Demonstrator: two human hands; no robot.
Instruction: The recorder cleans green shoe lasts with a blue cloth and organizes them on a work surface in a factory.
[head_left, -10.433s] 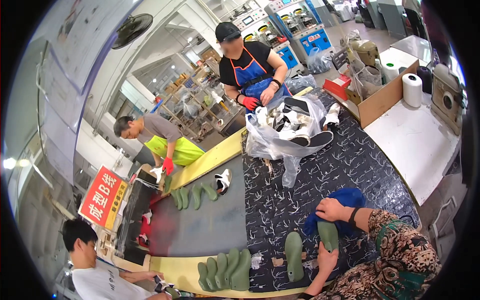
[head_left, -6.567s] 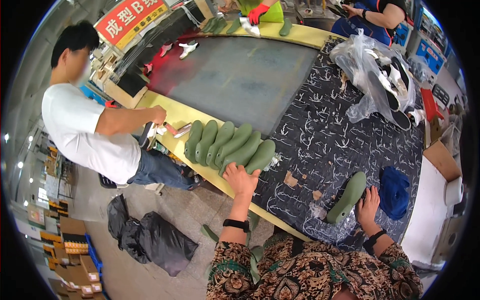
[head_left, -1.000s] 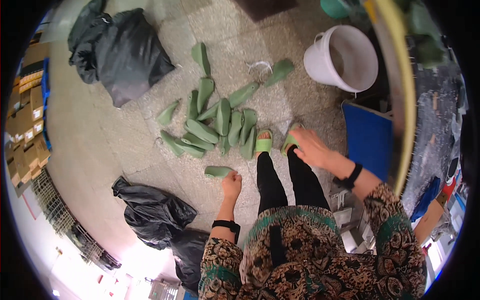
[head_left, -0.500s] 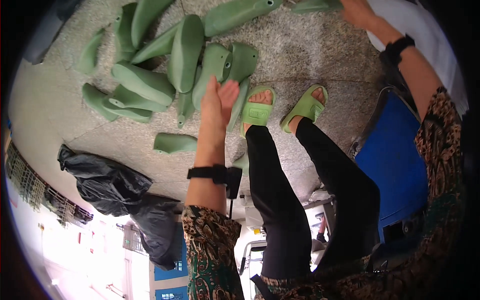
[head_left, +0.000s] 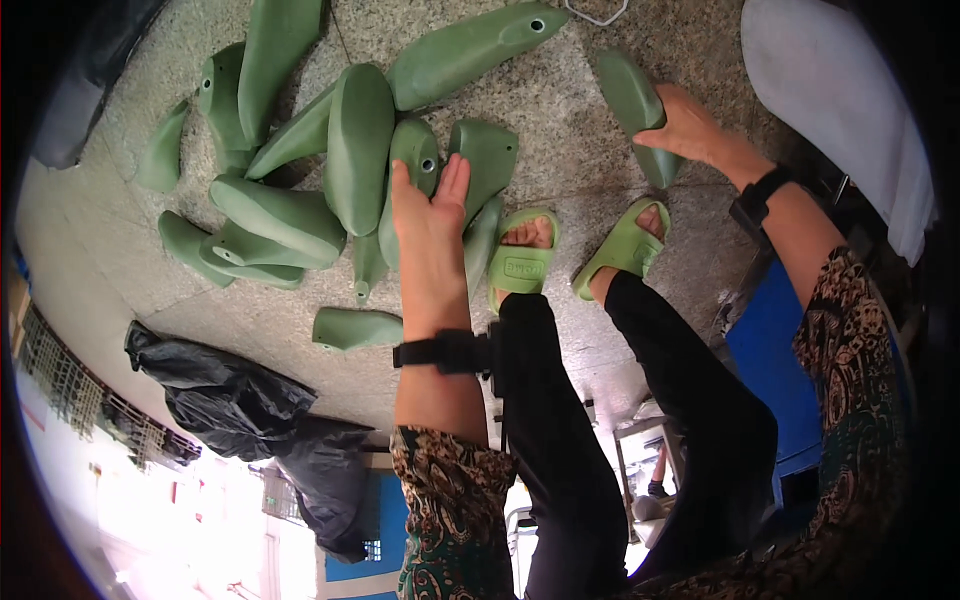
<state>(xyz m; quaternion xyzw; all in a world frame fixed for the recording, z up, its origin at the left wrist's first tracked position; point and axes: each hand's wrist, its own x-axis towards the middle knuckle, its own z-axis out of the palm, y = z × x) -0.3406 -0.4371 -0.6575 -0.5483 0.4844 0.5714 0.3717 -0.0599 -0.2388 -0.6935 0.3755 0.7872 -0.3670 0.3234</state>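
Note:
Several green shoe lasts [head_left: 340,150] lie in a heap on the speckled floor in front of my feet, which wear green sandals [head_left: 523,256]. My left hand [head_left: 428,212] is stretched over the heap, fingers flat and apart, resting on a last near my left sandal. My right hand [head_left: 685,128] is closed around one green last [head_left: 630,105] at the upper right, apart from the heap. One single last [head_left: 355,328] lies alone nearer to me on the left.
Black plastic bags [head_left: 235,400] lie on the floor at the lower left. A white bucket [head_left: 835,95] stands at the upper right, and a blue crate [head_left: 770,340] sits beside my right leg. A black bag corner [head_left: 85,70] shows at the upper left.
I have bent closer to the floor. My left hand moved further onto the heap, and my right hand has closed on a last off to the right.

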